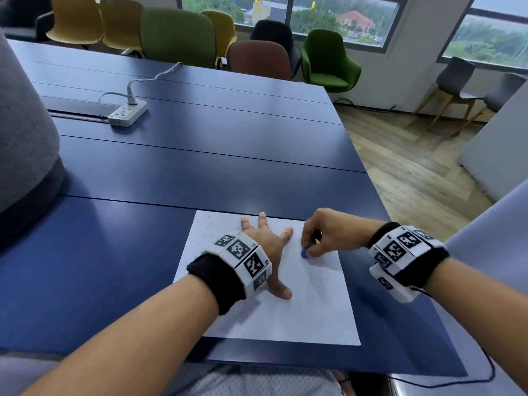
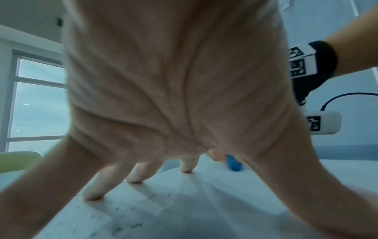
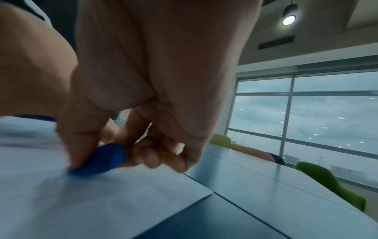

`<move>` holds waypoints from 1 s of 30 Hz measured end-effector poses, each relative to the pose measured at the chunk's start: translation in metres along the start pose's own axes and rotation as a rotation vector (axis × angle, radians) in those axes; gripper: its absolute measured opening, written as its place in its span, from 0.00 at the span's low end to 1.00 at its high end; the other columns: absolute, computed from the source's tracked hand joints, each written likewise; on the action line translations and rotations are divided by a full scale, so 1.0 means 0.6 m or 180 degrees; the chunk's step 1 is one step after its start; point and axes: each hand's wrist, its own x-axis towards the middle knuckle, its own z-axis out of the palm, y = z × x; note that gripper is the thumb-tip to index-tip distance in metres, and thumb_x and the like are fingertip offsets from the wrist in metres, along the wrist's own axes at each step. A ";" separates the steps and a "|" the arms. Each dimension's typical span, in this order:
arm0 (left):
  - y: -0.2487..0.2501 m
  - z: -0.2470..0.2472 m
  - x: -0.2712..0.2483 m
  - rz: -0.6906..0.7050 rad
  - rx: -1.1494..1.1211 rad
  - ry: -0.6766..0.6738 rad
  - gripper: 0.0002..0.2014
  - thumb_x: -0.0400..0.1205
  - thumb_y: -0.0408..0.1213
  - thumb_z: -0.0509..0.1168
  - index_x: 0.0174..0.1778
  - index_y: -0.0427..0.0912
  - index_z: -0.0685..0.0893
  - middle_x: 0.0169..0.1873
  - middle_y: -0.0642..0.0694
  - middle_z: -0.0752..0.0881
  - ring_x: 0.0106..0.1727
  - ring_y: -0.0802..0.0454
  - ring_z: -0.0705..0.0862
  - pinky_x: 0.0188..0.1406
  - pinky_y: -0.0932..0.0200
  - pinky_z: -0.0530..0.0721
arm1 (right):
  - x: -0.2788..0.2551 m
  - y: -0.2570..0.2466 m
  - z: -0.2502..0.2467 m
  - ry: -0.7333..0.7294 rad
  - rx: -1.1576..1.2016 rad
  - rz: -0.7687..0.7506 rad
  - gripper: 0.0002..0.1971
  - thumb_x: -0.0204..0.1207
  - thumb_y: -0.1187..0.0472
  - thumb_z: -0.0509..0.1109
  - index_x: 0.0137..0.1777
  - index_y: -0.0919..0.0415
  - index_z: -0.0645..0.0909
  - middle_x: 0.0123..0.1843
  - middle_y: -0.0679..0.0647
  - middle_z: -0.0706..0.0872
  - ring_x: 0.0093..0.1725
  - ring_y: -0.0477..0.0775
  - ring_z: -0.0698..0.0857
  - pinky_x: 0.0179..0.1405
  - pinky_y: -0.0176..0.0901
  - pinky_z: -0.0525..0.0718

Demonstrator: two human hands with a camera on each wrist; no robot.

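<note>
A white sheet of paper [image 1: 314,304] lies on the blue table [image 1: 200,167] near its front edge. My left hand [image 1: 268,247] presses flat on the sheet with fingers spread straight [image 2: 92,192]. My right hand [image 1: 314,241] pinches a small blue eraser [image 1: 304,253] between thumb and fingers, its lower end touching the paper. The eraser [image 3: 102,159] shows close up in the right wrist view and the eraser [image 2: 234,165] appears small past the left palm. Dark crumbs [image 1: 205,231] speckle the sheet's far left corner.
A white power strip [image 1: 127,112] with a plugged cable sits far left on the table. A grey rounded object [image 1: 23,132] stands at the left edge. Several chairs [image 1: 177,38] line the far side. The table's right edge [image 1: 368,178] drops to wooden floor.
</note>
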 end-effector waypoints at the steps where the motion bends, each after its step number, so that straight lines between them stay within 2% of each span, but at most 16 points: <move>1: -0.001 0.000 0.000 0.0006 0.0002 0.0012 0.66 0.63 0.69 0.76 0.85 0.61 0.35 0.84 0.31 0.34 0.82 0.18 0.44 0.73 0.32 0.69 | 0.009 0.005 0.000 0.0254 -0.0022 -0.0022 0.03 0.69 0.60 0.79 0.40 0.58 0.88 0.36 0.47 0.85 0.29 0.41 0.77 0.33 0.31 0.74; 3: 0.000 0.001 0.001 0.0015 0.0000 0.0031 0.66 0.63 0.69 0.76 0.85 0.61 0.35 0.84 0.31 0.34 0.82 0.18 0.43 0.73 0.32 0.70 | 0.013 0.011 0.003 0.0450 0.0005 -0.0028 0.03 0.69 0.61 0.79 0.39 0.57 0.87 0.37 0.50 0.86 0.30 0.42 0.77 0.35 0.34 0.74; 4: 0.001 0.001 0.002 0.0009 -0.0004 0.0041 0.66 0.63 0.69 0.76 0.85 0.61 0.35 0.84 0.32 0.34 0.82 0.18 0.43 0.72 0.32 0.70 | 0.008 0.012 0.004 0.0311 0.0040 -0.0029 0.03 0.68 0.62 0.79 0.39 0.57 0.88 0.38 0.50 0.87 0.31 0.42 0.77 0.35 0.33 0.75; 7: 0.000 0.003 0.004 -0.0017 -0.0028 0.0018 0.67 0.62 0.70 0.76 0.85 0.61 0.35 0.84 0.32 0.34 0.82 0.18 0.43 0.72 0.31 0.70 | -0.009 0.004 0.001 -0.0479 0.0120 0.0049 0.04 0.67 0.62 0.79 0.41 0.57 0.89 0.36 0.47 0.88 0.30 0.40 0.78 0.34 0.30 0.77; 8: -0.001 0.003 0.003 -0.0017 -0.0024 0.0005 0.67 0.62 0.70 0.76 0.85 0.61 0.35 0.84 0.32 0.34 0.82 0.18 0.43 0.72 0.31 0.70 | -0.008 0.003 -0.002 -0.0467 0.0107 0.0084 0.04 0.67 0.61 0.80 0.41 0.57 0.90 0.35 0.46 0.87 0.29 0.40 0.77 0.33 0.30 0.76; 12: -0.001 0.003 0.006 0.0006 -0.0026 0.0014 0.67 0.62 0.70 0.76 0.85 0.62 0.35 0.84 0.32 0.35 0.82 0.18 0.43 0.72 0.29 0.69 | 0.013 0.017 -0.005 0.0461 0.0116 0.0045 0.03 0.69 0.60 0.79 0.39 0.58 0.88 0.35 0.47 0.85 0.30 0.42 0.75 0.34 0.31 0.72; 13: 0.000 0.004 0.007 0.0002 -0.0016 0.0023 0.67 0.62 0.70 0.76 0.85 0.62 0.36 0.84 0.32 0.35 0.82 0.18 0.43 0.72 0.29 0.70 | 0.011 0.020 -0.002 0.0445 0.0149 0.0004 0.03 0.69 0.61 0.79 0.39 0.58 0.87 0.35 0.47 0.85 0.30 0.42 0.75 0.34 0.30 0.72; 16: 0.000 0.004 0.008 -0.0021 0.0024 0.0028 0.67 0.61 0.71 0.76 0.85 0.62 0.36 0.84 0.31 0.35 0.81 0.17 0.44 0.71 0.29 0.70 | -0.004 0.013 0.002 -0.0215 0.0114 0.0010 0.03 0.67 0.60 0.79 0.40 0.55 0.89 0.36 0.52 0.87 0.29 0.40 0.75 0.33 0.32 0.74; 17: 0.000 0.004 0.008 -0.0023 0.0028 0.0024 0.67 0.61 0.71 0.76 0.85 0.62 0.36 0.84 0.31 0.35 0.81 0.17 0.45 0.72 0.29 0.69 | -0.002 0.010 -0.001 -0.0287 0.0060 0.0046 0.03 0.67 0.60 0.79 0.40 0.55 0.89 0.35 0.51 0.87 0.29 0.40 0.75 0.33 0.32 0.74; 19: -0.001 0.004 0.008 -0.0006 0.0024 0.0021 0.67 0.60 0.71 0.76 0.85 0.62 0.36 0.84 0.31 0.35 0.81 0.17 0.45 0.72 0.28 0.69 | 0.012 0.013 -0.008 0.0056 0.0025 0.0098 0.02 0.68 0.60 0.79 0.39 0.56 0.89 0.35 0.50 0.86 0.28 0.41 0.75 0.33 0.32 0.73; 21: -0.001 0.005 0.008 -0.0003 0.0034 0.0031 0.67 0.61 0.71 0.76 0.85 0.62 0.35 0.84 0.32 0.35 0.82 0.18 0.45 0.71 0.29 0.70 | 0.025 0.018 -0.011 0.0451 0.0047 0.0110 0.04 0.70 0.60 0.79 0.37 0.56 0.87 0.38 0.54 0.87 0.30 0.43 0.76 0.36 0.37 0.75; 22: -0.001 0.006 0.008 0.0000 0.0045 0.0038 0.67 0.61 0.71 0.76 0.85 0.62 0.35 0.84 0.32 0.35 0.82 0.18 0.45 0.71 0.29 0.70 | 0.024 0.019 -0.011 0.0435 0.0080 0.0113 0.04 0.70 0.60 0.79 0.37 0.55 0.86 0.38 0.54 0.87 0.31 0.43 0.76 0.36 0.37 0.75; 25: 0.000 0.004 0.008 -0.0019 0.0038 0.0036 0.67 0.61 0.71 0.76 0.85 0.62 0.35 0.84 0.31 0.35 0.81 0.18 0.45 0.72 0.30 0.69 | 0.008 0.013 -0.012 -0.0284 0.0098 0.0121 0.02 0.68 0.61 0.79 0.40 0.56 0.88 0.32 0.44 0.84 0.27 0.39 0.75 0.32 0.28 0.73; 26: 0.000 0.003 0.008 -0.0024 0.0033 0.0028 0.68 0.61 0.71 0.76 0.85 0.62 0.35 0.84 0.31 0.35 0.81 0.18 0.45 0.72 0.29 0.69 | 0.006 0.010 -0.014 -0.0392 0.0077 0.0144 0.02 0.68 0.61 0.79 0.40 0.56 0.89 0.31 0.44 0.84 0.27 0.38 0.75 0.31 0.27 0.72; 27: -0.001 0.003 0.008 -0.0027 0.0026 0.0013 0.68 0.61 0.71 0.77 0.85 0.62 0.35 0.84 0.31 0.34 0.81 0.17 0.45 0.72 0.29 0.70 | 0.009 0.012 -0.015 -0.0286 0.0069 0.0149 0.03 0.69 0.60 0.79 0.40 0.57 0.88 0.32 0.44 0.84 0.27 0.39 0.75 0.31 0.27 0.72; 30: 0.000 0.005 0.008 -0.0016 0.0027 0.0027 0.67 0.61 0.70 0.76 0.85 0.62 0.35 0.84 0.32 0.35 0.81 0.18 0.44 0.71 0.29 0.70 | 0.021 0.022 -0.012 0.0411 0.0076 0.0126 0.04 0.70 0.60 0.78 0.37 0.55 0.86 0.35 0.50 0.84 0.29 0.42 0.74 0.32 0.31 0.72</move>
